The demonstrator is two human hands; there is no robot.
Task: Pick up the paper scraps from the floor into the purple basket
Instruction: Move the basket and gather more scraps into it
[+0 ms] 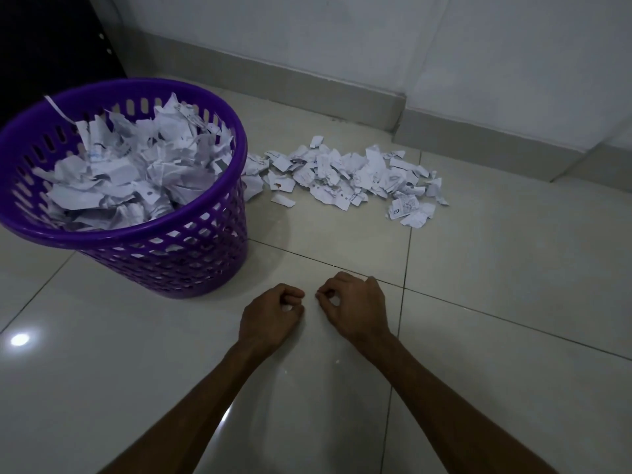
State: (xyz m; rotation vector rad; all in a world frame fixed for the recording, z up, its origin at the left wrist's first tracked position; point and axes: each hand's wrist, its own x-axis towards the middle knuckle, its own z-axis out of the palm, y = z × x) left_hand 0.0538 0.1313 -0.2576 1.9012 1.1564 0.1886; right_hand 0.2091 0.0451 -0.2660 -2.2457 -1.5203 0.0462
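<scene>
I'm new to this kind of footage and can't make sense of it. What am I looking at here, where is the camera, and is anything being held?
There is no machine here. One camera is worn on a person's head and looks forward and down, so the two bare arms reaching in from the bottom are the wearer's own. The left hand and the right hand hang just above the tiled floor with fingers curled; no paper shows in either. To the left stands a purple basket, already heaped with torn paper. Beyond it, near the wall, a pile of paper scraps still lies on the floor, apart from both hands.
</scene>
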